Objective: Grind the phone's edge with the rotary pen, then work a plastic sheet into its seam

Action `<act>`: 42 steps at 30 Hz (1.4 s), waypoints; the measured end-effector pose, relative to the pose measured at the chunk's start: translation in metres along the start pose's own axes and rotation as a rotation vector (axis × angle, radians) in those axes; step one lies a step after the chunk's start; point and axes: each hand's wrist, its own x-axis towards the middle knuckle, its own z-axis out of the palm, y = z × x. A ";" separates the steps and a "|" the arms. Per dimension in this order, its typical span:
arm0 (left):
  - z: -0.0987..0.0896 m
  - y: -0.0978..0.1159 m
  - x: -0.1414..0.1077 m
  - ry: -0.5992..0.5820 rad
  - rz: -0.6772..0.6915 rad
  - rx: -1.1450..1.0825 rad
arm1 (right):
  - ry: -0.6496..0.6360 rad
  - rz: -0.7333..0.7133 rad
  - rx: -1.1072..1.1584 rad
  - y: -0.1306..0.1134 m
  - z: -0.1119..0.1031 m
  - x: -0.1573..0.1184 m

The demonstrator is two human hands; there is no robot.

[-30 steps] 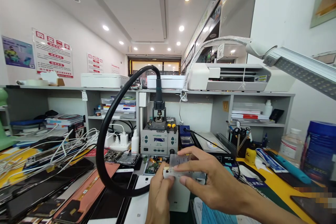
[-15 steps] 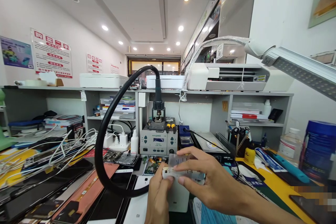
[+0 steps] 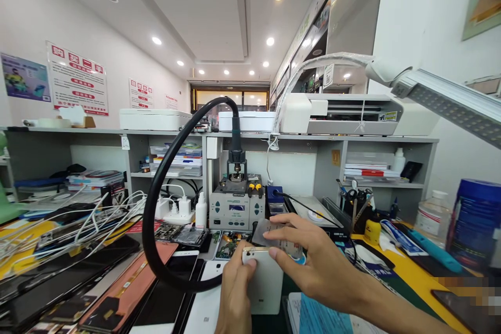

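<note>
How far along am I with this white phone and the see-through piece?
Already done, it seems: both are picked up, and the logo side of the white phone is uncovered. In hand: your left hand holds the phone by its top corner, and your right hand holds the see-through piece behind the top edge. Left: probably some handling, since neither is set down; exactly what, I can't tell.

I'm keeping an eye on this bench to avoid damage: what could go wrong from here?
The held phone might slip, as the left hand grips it near its top corner. The black hose runs right by that hand, so a sideways move could snag it. Small parts in the tray beyond might scatter if the right hand dropped the clear plastic piece.
</note>
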 end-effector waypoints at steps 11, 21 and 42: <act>0.010 0.015 -0.004 0.123 0.078 0.095 | -0.002 0.111 0.187 -0.001 0.000 0.001; 0.000 0.014 -0.001 0.130 0.107 0.024 | -0.150 0.389 0.397 0.003 0.003 0.007; -0.006 0.020 -0.001 0.147 0.526 0.584 | -0.060 0.451 0.548 0.019 0.009 0.015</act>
